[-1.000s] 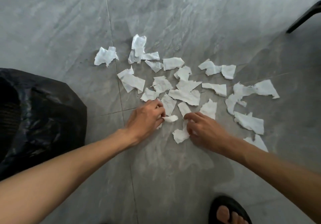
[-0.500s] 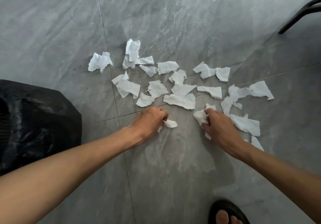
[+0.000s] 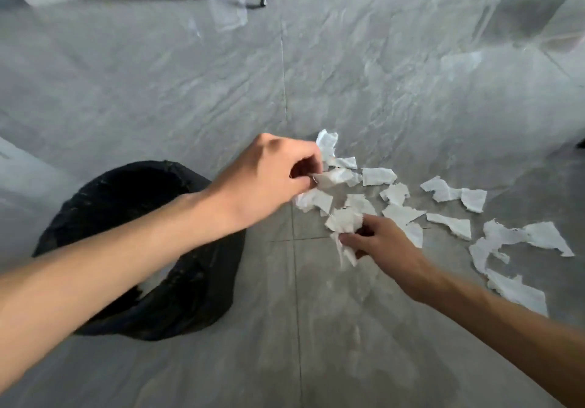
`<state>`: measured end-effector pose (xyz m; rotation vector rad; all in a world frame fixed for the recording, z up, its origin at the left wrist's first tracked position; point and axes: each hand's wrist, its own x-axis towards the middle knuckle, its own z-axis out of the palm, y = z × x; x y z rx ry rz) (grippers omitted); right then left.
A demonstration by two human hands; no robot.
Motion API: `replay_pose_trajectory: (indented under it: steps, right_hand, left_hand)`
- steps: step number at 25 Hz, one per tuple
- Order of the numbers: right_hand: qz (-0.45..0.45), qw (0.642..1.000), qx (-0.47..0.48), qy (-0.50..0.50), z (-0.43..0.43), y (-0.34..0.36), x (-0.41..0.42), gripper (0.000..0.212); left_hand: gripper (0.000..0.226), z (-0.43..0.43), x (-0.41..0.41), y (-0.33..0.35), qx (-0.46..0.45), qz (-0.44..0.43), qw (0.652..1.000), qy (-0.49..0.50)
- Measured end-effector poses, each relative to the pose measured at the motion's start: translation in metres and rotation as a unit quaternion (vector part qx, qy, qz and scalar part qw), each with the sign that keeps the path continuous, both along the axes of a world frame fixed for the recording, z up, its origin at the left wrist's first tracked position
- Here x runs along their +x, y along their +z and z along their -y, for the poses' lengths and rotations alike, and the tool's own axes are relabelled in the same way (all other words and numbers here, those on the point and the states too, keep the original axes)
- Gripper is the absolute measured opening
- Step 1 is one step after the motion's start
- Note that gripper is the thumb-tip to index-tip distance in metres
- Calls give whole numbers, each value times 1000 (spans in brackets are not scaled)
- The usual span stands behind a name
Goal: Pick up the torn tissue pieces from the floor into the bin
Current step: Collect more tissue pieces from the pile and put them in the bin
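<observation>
Left hand (image 3: 272, 180) pinches a tissue scrap (image 3: 332, 179); right hand (image 3: 378, 243) clutches several tissue pieces (image 3: 343, 221). Black bin (image 3: 133, 192) at nine o'clock.

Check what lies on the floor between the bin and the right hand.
Head view: bare grey tile with a grout line separates the black-lined bin from the right hand, which clutches tissue pieces.

White torn tissue pieces (image 3: 449, 224) lie scattered flat on the grey floor, right of the bin (image 3: 202, 281). The bin is round, lined with a black bag, its mouth open, with a white scrap (image 3: 148, 286) showing inside.
</observation>
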<state>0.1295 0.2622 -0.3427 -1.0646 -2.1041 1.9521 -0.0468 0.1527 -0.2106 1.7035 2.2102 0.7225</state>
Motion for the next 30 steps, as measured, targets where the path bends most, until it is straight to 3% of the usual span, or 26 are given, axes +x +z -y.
replay_pose_trajectory:
  steps: [4,8,12,16,19,23,30]
  right_hand:
    - [-67,989,-104,80,27,59,-65,15]
    - [-128,965,-172,149,63,105,-139,7]
    - [-51,959,-187,205,109,119,-194,13]
    - [0,957,-197,213,119,114,-206,25]
    - [-17,966,-192,169,99,110,-194,36]
    - [-33,978,-164,121,59,104,-161,29]
    - [52,994,-88,36,-39,55,-17,18]
  left_hand:
    - [13,87,-53,19,63,-9,981,184]
    - [13,171,-91,-15,-53,-37,942,330]
    - [20,216,-105,-47,-186,-12,900,393]
    - [35,203,-108,-43,-129,-31,899,418]
    - [37,169,-98,-28,-66,-17,918,391]
    - [37,113,-70,-14,-37,-11,950,311]
    - [27,-2,12,-42,-136,75,984,83]
